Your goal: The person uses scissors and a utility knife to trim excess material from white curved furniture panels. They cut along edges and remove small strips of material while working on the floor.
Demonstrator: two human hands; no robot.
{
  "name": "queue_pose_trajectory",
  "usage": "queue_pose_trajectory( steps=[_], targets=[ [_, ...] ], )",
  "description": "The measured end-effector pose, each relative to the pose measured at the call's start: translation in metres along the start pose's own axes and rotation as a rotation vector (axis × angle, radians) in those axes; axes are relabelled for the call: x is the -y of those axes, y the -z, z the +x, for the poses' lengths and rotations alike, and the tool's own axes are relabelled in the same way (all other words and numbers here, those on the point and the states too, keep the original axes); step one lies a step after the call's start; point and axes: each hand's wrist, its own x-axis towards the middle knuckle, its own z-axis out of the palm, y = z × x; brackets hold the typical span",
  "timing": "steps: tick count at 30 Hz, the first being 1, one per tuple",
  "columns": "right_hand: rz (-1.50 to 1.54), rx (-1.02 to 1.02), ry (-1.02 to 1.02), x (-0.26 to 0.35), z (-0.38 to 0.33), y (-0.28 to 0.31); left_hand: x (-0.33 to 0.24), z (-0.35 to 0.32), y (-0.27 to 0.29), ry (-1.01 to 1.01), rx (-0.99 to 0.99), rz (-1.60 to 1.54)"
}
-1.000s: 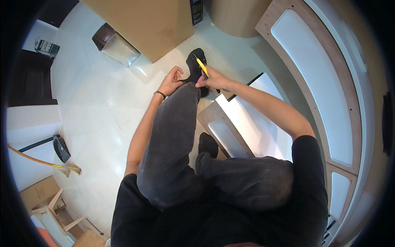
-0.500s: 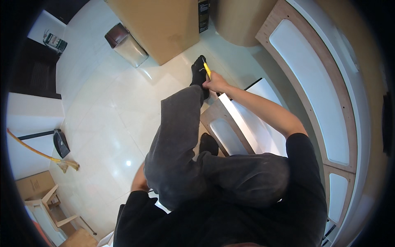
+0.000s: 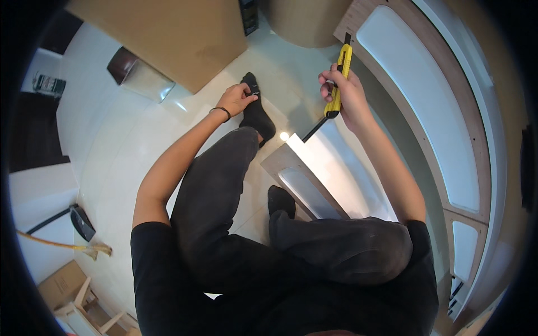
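jutting past right fingers (image 3: pixel 326 78): cutter (image 3: pixel 345 59)

Right hand (image 3: pixel 348 92) grips yellow utility knife (image 3: pixel 346 57), tip pointing far. Left hand (image 3: pixel 234 101) at toe end of black sock (image 3: pixel 256 119) on one foot; pinch unclear. Far left: large cardboard box (image 3: pixel 185 39), bin (image 3: pixel 147 79) beside it. Left: black dustpan (image 3: pixel 82 223) near wall. Right: long wood-framed white panel (image 3: pixel 428 101). Pale glossy tile floor (image 3: pixel 129 151).

Cream tiled floor (image 3: pixel 120 168): passage left of the left hand (image 3: pixel 234 101);
Brown cardboard box (image 3: pixel 179 42): blocks ahead of it;
Curved wood-framed white panel (image 3: pixel 428 92): bars rightward travel for the right hand (image 3: pixel 348 94).
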Motion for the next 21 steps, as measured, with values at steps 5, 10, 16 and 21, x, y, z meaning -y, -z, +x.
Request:
queue_pose_trajectory(
  steps=[5,10,16,21],
  targets=[
    [-0.131,-0.010,-0.091,0.001,-0.031,0.008,-0.009,0.020,-0.037,-0.102,-0.270,0.106],
    [-0.090,0.020,-0.066,0.006,-0.029,0.011,-0.009,0.044,-0.013,-0.077,-0.505,-0.086],
    [-0.072,0.051,-0.068,0.006,-0.031,0.012,0.012,0.049,-0.016,-0.224,-0.154,0.132],
    [-0.155,0.069,-0.059,0.010,-0.029,0.018,0.055,0.052,-0.018,0.066,-0.314,0.124]
  ],
)
